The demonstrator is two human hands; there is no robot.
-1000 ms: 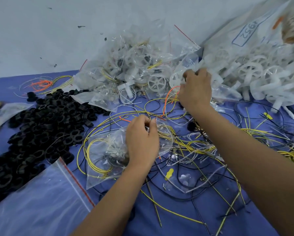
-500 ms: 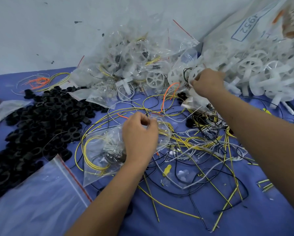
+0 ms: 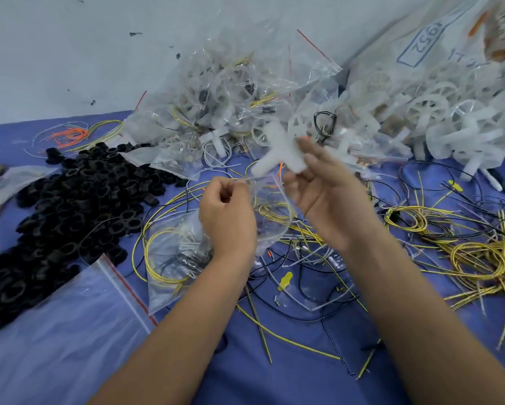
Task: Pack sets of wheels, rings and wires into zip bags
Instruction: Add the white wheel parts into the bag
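A heap of black plastic rings (image 3: pixel 70 211) lies on the blue tablecloth (image 3: pixel 289 375), left of the small clear zip bag (image 3: pixel 175 258) at the middle. Nearer the camera than the rings, a large clear bag with a red zip strip (image 3: pixel 70 331) lies flat. Beyond the rings, a small bunch of orange and yellow wires (image 3: pixel 75 133) rests near the grey wall (image 3: pixel 70 54).

The small clear zip bag already contains a yellow wire coil and dark and pale parts. The left hand (image 3: pixel 228 217) pinches the bag's upper edge, fingers curled round the plastic, holding the mouth up. Just right of it, the right hand (image 3: pixel 330 197) grips a white plastic wheel on a stub axle (image 3: pixel 283 150), blurred, just above the bag's mouth; whether it touches the bag cannot be told.

Behind the bag, a pile of filled clear bags (image 3: pixel 231 92) leans on the wall. Right of the bag, loose yellow and black wires (image 3: pixel 464 249) sprawl, and beyond them loose white wheels (image 3: pixel 456 118) spill from a large sack marked 1952 (image 3: pixel 421 45).
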